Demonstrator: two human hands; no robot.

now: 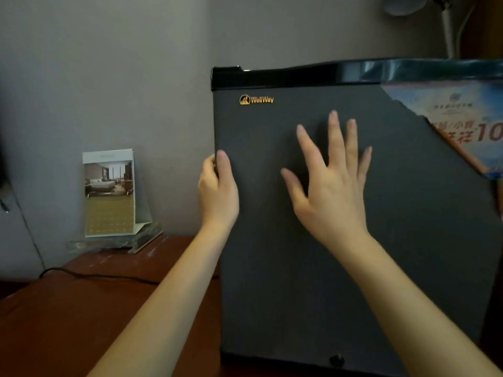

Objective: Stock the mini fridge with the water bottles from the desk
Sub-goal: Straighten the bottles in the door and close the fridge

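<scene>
A dark grey mini fridge [408, 240] with a gold logo stands on the reddish wooden desk [68, 322], its door facing me and shut. My left hand [217, 191] grips the door's left edge, thumb on the front and fingers curled round behind it. My right hand [334, 183] lies flat on the door's middle with fingers spread. No water bottles are in view.
A hotel leaflet in a clear stand [109, 194] sits at the back left of the desk by the wall. A black cable [95, 276] runs across the desk toward the fridge. A torn printed sticker [462, 126] covers the door's upper right corner.
</scene>
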